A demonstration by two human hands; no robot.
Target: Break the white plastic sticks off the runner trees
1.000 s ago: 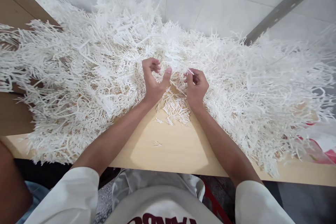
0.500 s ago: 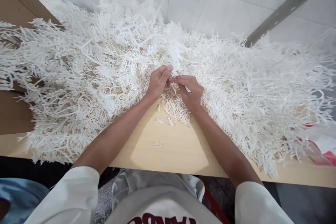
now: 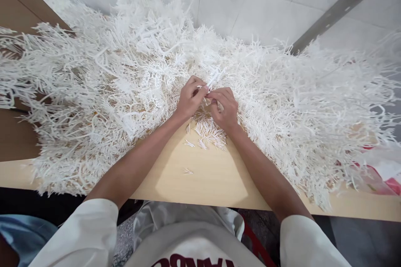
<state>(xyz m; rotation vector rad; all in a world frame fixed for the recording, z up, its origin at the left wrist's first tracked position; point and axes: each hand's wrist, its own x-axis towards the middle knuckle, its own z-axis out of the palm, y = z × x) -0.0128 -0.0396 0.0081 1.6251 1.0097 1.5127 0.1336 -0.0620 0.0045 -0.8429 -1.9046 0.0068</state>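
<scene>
My left hand [image 3: 191, 96] pinches a small white branched plastic sprig [image 3: 216, 77], whose tips point up and to the right. Close beside it, my right hand [image 3: 224, 107] has thumb and fingers closed at the sprig's lower end, where the fingertips of both hands nearly meet. The exact grip there is partly hidden. Under the hands lies a little heap of short white sprig pieces [image 3: 210, 132] on the wooden table [image 3: 200, 185]. A big pile of white branched plastic sprigs [image 3: 131, 71] surrounds both hands on the far side.
Brown cardboard [image 3: 19, 133] stands at the left edge. A clear and red plastic bag [image 3: 376, 175] lies at the right. Behind the pile are a tiled wall [image 3: 244, 4] and a grey metal bar [image 3: 338, 8]. Blue cloth [image 3: 28, 233] shows at lower left.
The sprig between my fingers has tilted from upright toward the right and looks narrower. My right hand has shifted slightly left and its fingers have bent more.
</scene>
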